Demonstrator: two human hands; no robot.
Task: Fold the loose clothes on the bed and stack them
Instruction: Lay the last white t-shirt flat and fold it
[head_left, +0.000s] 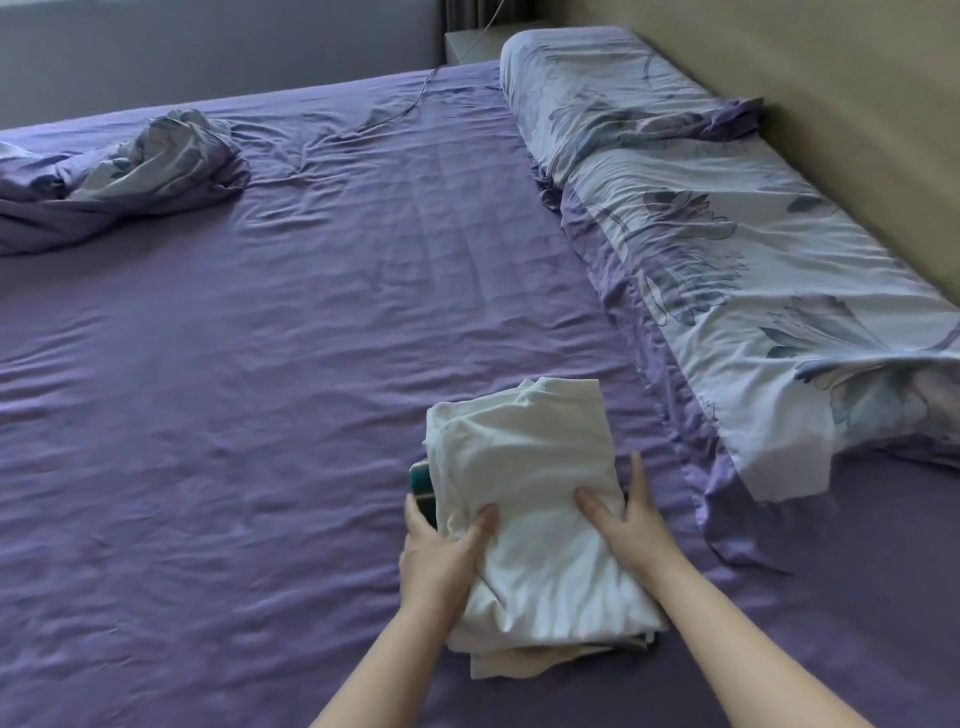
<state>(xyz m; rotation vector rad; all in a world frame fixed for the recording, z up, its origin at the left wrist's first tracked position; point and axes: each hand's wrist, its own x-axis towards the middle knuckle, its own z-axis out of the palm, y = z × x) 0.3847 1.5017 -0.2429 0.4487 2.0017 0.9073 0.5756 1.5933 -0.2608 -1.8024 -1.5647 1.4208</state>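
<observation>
A stack of folded clothes (524, 467) lies on the purple bed sheet (260, 415) near the front edge. Its top piece is a white garment; a teal item (420, 480) peeks out at the left side, and cream layers show underneath at the front. My left hand (441, 556) grips the stack's left side, thumb on top and fingers along the edge. On the right side my right hand (623, 514) does the same, thumb pressing the white top and fingers down the side.
A crumpled floral quilt (119, 171) lies at the far left. Two floral pillows (727, 249) line the beige headboard (857, 104) on the right. A thin cable (410, 104) runs across the sheet to a bedside table (472, 44).
</observation>
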